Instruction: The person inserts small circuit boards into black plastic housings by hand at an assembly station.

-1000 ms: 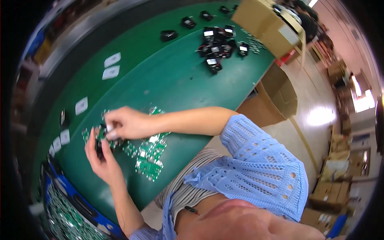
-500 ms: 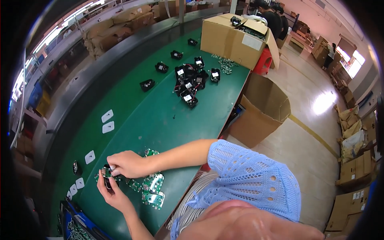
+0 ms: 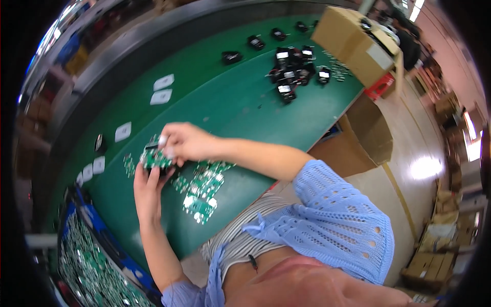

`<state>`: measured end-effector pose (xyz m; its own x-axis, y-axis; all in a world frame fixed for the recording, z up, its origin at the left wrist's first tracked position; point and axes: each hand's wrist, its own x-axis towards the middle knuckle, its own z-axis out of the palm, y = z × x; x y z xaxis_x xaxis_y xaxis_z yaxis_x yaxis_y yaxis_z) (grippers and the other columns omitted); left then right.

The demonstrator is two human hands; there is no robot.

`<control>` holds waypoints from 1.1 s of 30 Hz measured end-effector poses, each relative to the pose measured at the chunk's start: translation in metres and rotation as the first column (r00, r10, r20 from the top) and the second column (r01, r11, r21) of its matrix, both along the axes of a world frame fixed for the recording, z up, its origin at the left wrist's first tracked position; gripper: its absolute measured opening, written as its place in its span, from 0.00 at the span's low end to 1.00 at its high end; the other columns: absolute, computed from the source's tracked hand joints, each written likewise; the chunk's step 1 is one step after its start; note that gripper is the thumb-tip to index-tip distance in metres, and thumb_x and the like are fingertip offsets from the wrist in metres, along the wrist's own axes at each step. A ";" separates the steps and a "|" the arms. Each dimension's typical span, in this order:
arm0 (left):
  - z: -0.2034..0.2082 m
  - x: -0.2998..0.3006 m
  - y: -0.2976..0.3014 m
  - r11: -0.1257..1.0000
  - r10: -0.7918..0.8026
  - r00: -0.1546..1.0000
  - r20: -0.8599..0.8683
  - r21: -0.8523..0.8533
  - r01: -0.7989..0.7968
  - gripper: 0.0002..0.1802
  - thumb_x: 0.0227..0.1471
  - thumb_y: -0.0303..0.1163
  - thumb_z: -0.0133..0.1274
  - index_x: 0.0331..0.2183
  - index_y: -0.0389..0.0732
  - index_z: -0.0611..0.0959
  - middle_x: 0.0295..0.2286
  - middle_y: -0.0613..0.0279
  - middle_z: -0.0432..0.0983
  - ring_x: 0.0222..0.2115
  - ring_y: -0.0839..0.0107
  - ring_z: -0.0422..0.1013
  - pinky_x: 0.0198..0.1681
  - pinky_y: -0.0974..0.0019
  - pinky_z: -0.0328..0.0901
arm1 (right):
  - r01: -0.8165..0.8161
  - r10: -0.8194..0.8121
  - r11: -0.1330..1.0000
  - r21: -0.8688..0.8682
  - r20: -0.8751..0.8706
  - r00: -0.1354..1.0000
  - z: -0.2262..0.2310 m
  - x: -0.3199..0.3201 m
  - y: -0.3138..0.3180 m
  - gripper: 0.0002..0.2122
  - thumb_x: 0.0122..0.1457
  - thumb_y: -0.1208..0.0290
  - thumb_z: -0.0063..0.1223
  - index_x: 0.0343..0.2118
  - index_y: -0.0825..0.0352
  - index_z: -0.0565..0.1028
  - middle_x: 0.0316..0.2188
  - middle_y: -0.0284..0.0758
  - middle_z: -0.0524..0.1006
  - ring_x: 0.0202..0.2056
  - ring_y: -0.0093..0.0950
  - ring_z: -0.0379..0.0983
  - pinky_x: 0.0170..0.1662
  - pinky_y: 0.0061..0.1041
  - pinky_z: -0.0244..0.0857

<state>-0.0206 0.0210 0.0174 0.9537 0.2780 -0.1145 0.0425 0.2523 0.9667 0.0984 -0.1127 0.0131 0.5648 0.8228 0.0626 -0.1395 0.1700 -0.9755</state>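
Observation:
My left hand (image 3: 148,189) is closed around the underside of a small black housing (image 3: 166,173), mostly hidden by my fingers. On top of the housing sits a green circuit board (image 3: 155,158). From the right, my right hand (image 3: 188,143) bends its fingers in a pinch at the board's upper edge; whatever lies between those fingertips is hidden. Loose green circuit boards (image 3: 200,187) lie on the table just right of my left wrist, partly overlapping. A few small board pieces (image 3: 129,166) rest to the left of my hands.
Several black housings with wires (image 3: 289,73) are heaped on the green table (image 3: 240,120); others line the green strip (image 3: 199,71) behind. White plates (image 3: 161,97) lie at left. A blue-edged bin (image 3: 94,256) holds many boards. Cardboard boxes (image 3: 353,43) stand at the far right end.
The view has turned, bringing the bin of boards further in. Both hands have lifted the housing away from the table, and the green board's face now shows more plainly.

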 end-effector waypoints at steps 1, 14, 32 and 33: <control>0.002 0.000 0.002 0.995 -0.036 0.999 0.017 -0.094 0.037 0.19 0.53 0.24 0.42 0.47 0.32 0.63 0.42 0.53 0.67 0.42 0.64 0.67 0.47 0.60 0.65 | -0.001 0.002 1.000 0.009 -0.067 0.998 0.003 0.000 -0.003 0.06 0.52 0.78 0.48 0.34 0.69 0.67 0.22 0.32 0.71 0.20 0.18 0.69 0.20 0.16 0.63; -0.001 -0.008 0.011 0.954 0.002 1.000 -0.023 -0.301 -0.009 0.17 0.48 0.33 0.54 0.40 0.39 0.71 0.34 0.64 0.69 0.34 0.76 0.69 0.35 0.71 0.68 | 0.031 0.104 0.958 -0.284 0.448 0.888 0.017 -0.039 -0.014 0.12 0.49 0.73 0.54 0.36 0.66 0.65 0.22 0.34 0.71 0.20 0.25 0.69 0.21 0.22 0.62; 0.005 -0.014 -0.030 0.908 0.164 0.975 0.151 -0.409 -0.090 0.19 0.57 0.32 0.40 0.49 0.36 0.63 0.41 0.60 0.66 0.42 0.72 0.65 0.47 0.63 0.62 | 0.255 -0.424 0.879 0.403 0.905 0.032 0.005 -0.018 0.000 0.10 0.37 0.80 0.56 0.27 0.66 0.73 0.22 0.32 0.72 0.23 0.28 0.67 0.22 0.23 0.62; 0.006 -0.015 -0.031 0.921 0.159 0.975 0.156 -0.380 -0.090 0.22 0.57 0.33 0.40 0.51 0.35 0.61 0.43 0.58 0.65 0.44 0.71 0.63 0.49 0.61 0.60 | 0.252 -0.414 0.884 0.393 0.910 0.034 0.006 -0.018 0.000 0.08 0.39 0.81 0.55 0.26 0.66 0.72 0.22 0.32 0.72 0.22 0.28 0.67 0.22 0.23 0.61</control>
